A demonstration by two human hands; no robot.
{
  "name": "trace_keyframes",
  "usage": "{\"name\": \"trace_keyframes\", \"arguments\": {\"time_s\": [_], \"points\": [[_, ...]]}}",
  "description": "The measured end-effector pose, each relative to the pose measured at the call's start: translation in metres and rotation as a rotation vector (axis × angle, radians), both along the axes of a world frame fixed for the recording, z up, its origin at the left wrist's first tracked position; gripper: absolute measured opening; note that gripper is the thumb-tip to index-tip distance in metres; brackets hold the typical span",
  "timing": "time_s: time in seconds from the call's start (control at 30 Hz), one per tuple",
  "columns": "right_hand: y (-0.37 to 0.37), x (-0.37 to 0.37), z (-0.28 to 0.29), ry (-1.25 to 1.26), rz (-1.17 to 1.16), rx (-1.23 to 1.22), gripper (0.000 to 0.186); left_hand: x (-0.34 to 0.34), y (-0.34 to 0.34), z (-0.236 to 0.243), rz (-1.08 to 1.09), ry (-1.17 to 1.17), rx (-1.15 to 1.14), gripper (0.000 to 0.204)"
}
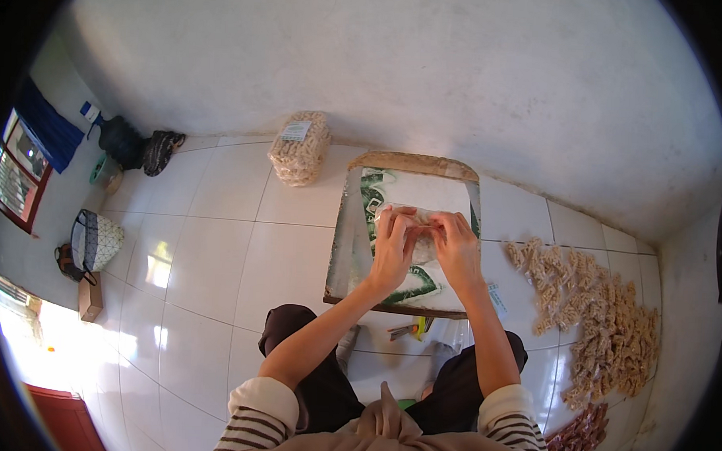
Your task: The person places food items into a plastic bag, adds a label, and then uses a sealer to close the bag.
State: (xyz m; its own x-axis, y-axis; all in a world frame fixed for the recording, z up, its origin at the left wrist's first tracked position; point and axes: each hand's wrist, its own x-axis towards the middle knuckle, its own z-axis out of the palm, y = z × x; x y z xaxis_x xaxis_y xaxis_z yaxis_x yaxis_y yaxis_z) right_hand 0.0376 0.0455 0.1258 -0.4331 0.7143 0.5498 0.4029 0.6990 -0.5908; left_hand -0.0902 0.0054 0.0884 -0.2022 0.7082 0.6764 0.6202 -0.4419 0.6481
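A clear plastic bag [425,253] with pale contents lies on the low table [344,261], whose top carries a white sheet with green patterns. My left hand [394,246] and my right hand [455,249] meet over the bag, fingers bent and pinching its plastic. Their fingertips nearly touch each other, and most of the bag is hidden beneath them. What exactly is inside it I cannot make out.
Against the wall stands a stack of filled packs [300,152] with a label on top. Many small beige bundles [604,325] spread over the floor at right, with reddish packets [580,440] below. Small tools [405,330] lie between my legs; a patterned bag [98,240] is far left.
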Motion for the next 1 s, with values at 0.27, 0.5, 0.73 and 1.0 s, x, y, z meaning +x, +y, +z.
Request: {"name": "trace_keyframes", "arguments": {"time_s": [0.27,0.5,0.73,1.0], "points": [[-0.004,0.003,-0.01,-0.1,-0.025,0.185,0.021,0.002,-0.002,-0.005,-0.035,-0.1,0.047,0.035],[-0.002,0.003,-0.006,-0.08,-0.023,0.162,0.019,0.002,0.0,-0.003,-0.058,-0.122,0.039,0.033],[0.003,0.003,0.01,-0.051,0.034,-0.104,0.006,0.005,-0.001,-0.003,-0.062,-0.283,-0.019,0.026],[0.016,0.007,0.014,-0.168,0.118,-0.219,0.004,0.004,-0.002,0.004,-0.023,-0.15,-0.046,0.021]]}}
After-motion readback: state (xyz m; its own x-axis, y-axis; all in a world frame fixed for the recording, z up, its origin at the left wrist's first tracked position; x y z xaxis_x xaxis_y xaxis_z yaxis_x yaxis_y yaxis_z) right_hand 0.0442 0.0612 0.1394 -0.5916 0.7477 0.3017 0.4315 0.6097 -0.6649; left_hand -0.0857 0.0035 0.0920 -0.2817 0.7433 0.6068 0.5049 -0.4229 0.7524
